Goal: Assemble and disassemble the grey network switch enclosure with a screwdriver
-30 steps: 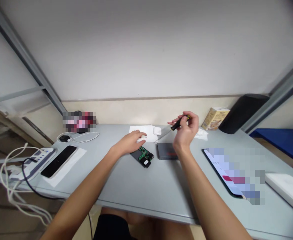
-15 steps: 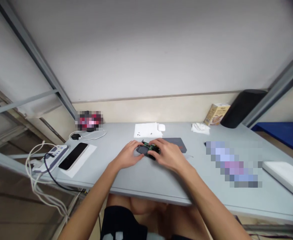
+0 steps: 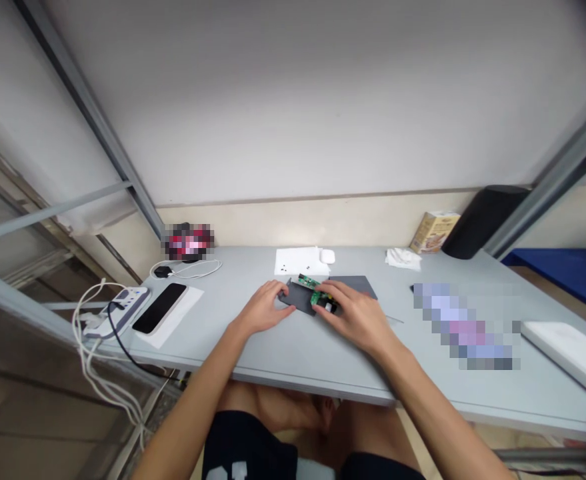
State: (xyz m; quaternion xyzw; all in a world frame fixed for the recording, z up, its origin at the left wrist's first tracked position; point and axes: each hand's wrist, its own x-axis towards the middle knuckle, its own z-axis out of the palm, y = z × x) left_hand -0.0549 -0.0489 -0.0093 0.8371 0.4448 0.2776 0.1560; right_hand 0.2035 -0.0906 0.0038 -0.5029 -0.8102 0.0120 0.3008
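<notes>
A dark grey casing (image 3: pixel 297 297), shallow and flat, lies on the desk between my hands. My left hand (image 3: pixel 265 308) grips its left end, thumb along the near edge and fingers at the far side. In my right hand (image 3: pixel 355 312) is a green circuit board (image 3: pixel 317 298) with black and yellow parts, tilted up over the casing's right half. My fingers hide much of the board's right side. Behind the right hand lies a flat dark grey panel (image 3: pixel 367 287). A thin rod-like item (image 3: pixel 395 319) rests just right of that hand.
White paper (image 3: pixel 300 257) with several tiny dark pieces lies behind the casing, beside a small white rounded case (image 3: pixel 327 256). A phone (image 3: pixel 161 308) and a power strip (image 3: pixel 123 310) sit left. Crumpled tissue (image 3: pixel 403 259), a yellow box (image 3: pixel 435 232) and a black cylinder (image 3: pixel 485 220) stand right.
The circuit board has come up and rightward out of the casing with my right hand, uncovering more of the casing's inside. My left hand keeps its hold. The view has shifted slightly.
</notes>
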